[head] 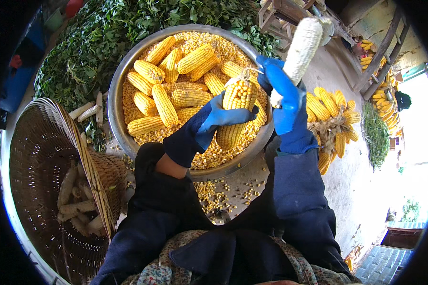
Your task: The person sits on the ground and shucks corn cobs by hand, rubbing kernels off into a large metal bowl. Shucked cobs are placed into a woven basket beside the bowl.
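Observation:
My left hand [217,119], in a blue work glove, grips a yellow ear of corn [240,94] above a large metal basin [118,133]. My right hand [283,96], gloved the same way, is closed around a bare white corn cob [304,44] that points up and away to the right of the ear. A strand of dry husk lies between the ear's tip and the right hand's fingers. Loose kernels [214,156] fill the basin, with several yellow ears [164,105] lying on top of them.
A wicker basket [92,171] with bare cobs [76,208] stands at the left. Green leafy stems [78,64] are heaped behind the basin. Tied ears of corn [328,103] lie on the floor at the right, near a wooden ladder [387,53]. Kernels [214,199] are scattered before the basin.

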A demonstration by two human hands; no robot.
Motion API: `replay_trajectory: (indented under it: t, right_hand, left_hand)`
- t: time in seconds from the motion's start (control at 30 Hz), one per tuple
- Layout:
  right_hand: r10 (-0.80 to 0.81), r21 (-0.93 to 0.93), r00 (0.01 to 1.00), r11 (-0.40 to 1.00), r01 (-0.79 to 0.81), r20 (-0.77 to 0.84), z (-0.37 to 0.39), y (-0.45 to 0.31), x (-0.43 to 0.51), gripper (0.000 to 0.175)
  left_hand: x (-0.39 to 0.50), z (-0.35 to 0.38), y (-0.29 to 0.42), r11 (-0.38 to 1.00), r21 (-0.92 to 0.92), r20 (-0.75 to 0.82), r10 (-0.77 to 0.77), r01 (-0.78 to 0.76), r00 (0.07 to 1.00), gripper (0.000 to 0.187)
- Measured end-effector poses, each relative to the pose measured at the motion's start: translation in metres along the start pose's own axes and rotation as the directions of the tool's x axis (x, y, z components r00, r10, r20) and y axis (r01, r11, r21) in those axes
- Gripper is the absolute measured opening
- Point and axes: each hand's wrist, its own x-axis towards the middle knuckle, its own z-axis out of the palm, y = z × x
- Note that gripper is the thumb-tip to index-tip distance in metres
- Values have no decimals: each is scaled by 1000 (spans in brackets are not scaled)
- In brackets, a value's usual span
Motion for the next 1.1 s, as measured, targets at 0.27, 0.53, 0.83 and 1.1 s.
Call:
replay_trajectory:
  t: [0.27,0.53,0.83,1.1]
  right_hand:
    - [77,79,931,991,-112,356,3,8,1,35]
    - [240,51,971,969,-241,9,5,35,1,42]
    - [211,607,933,714,-350,290,-6,7,0,53]
    - [150,387,871,851,-355,468,-2,20,-7,53]
  left_hand:
    - [9,-1,-8,964,267,78,-35,13,996,48]
    - [32,-9,-82,906,414,-17,110,-93,994,55]
    - [12,-11,-27,996,61,84,63,-69,994,56]
    - [-3,-1,0,969,241,209,-111,59,972,47]
